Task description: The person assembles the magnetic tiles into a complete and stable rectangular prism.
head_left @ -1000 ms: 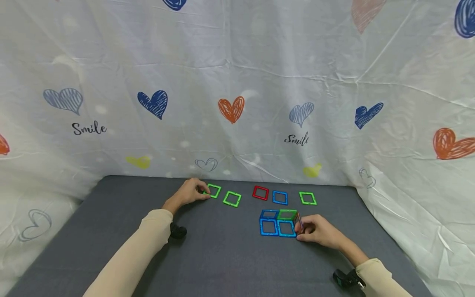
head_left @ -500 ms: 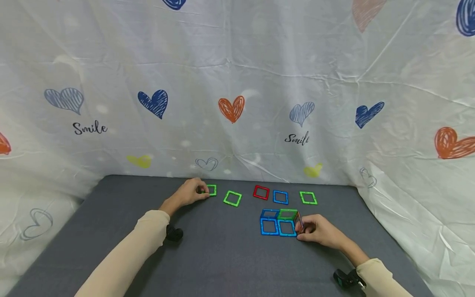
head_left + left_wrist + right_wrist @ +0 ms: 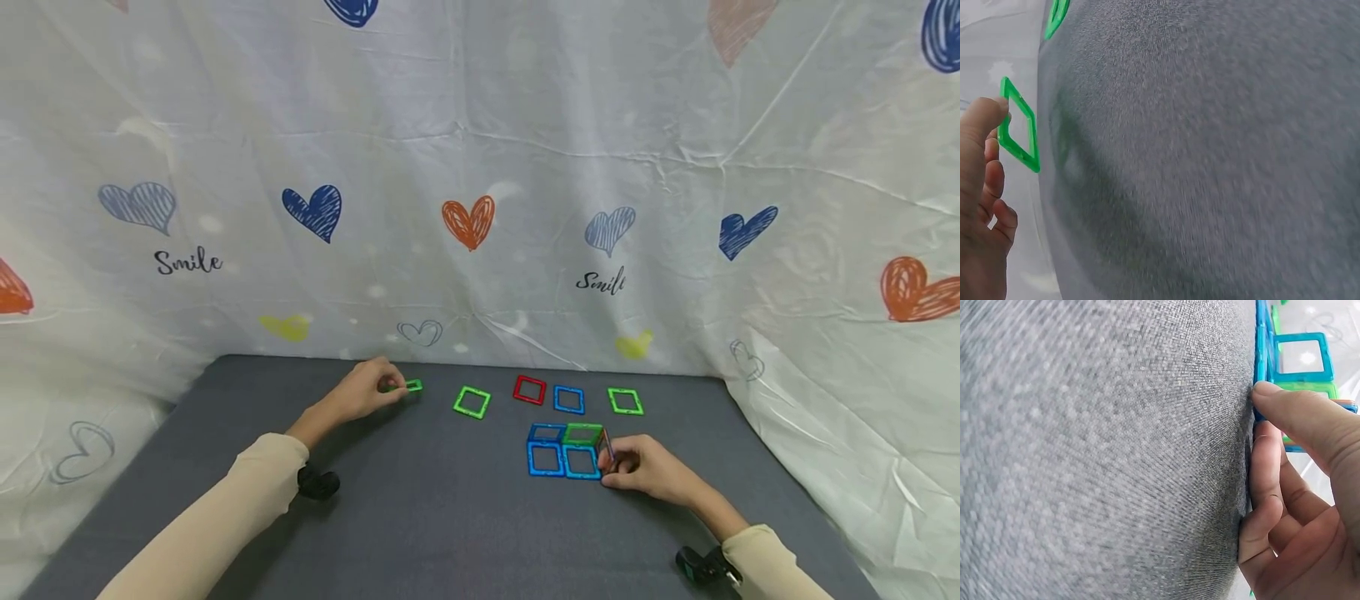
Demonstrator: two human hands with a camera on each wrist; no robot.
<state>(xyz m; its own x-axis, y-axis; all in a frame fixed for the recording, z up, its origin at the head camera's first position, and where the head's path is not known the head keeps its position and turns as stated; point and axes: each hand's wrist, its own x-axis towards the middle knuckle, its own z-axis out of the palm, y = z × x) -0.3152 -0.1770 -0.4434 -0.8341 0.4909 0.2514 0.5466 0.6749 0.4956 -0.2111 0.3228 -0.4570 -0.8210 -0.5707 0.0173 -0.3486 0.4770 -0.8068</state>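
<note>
My left hand pinches a green square magnetic tile by one edge, above the back of the table. In the left wrist view the tile is tilted, with the thumb on its near edge. My right hand grips the right end of a joined group of magnetic tiles. Two blue tiles form the group's front, with a darker blue tile and a green tile behind. A reddish tile closes the right end, partly covered by the fingers. In the right wrist view, my thumb presses a blue tile's edge.
Loose along the back of the grey table lie a green tile, a red tile, a blue tile and another green tile. A white curtain with printed hearts hangs behind the table.
My left hand has moved left with the green tile, which has turned from a full square outline to nearly edge-on. The right hand stays at the tile group.
</note>
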